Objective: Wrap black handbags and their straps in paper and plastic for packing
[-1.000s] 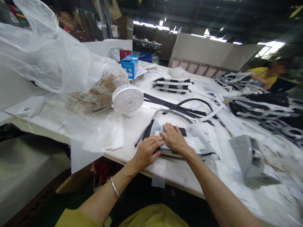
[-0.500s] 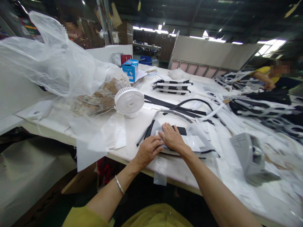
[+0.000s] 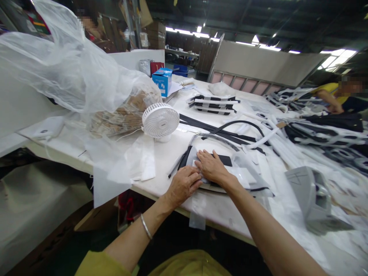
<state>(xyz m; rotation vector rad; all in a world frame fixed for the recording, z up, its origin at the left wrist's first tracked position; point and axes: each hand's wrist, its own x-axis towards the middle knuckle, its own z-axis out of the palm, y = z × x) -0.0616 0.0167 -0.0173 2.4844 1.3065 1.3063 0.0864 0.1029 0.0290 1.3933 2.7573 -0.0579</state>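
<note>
Resting flat right hand and curved left hand, can't tell whether gripping, on translucent plastic packet, right of crinkled bag of brown pieces.

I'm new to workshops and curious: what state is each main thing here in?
Translucent plastic packet: lying flat, partly covered.
Left bare hand: fingers bent, touching the packet.
Right bare hand: laid over the packet.
Round white plastic fan: upright; spinning or not, unclear.
Blue cardboard box: upright.
Black-and-white strip bundle: lying flat.
Translucent white plastic bag: bulging, crumpled.
</note>
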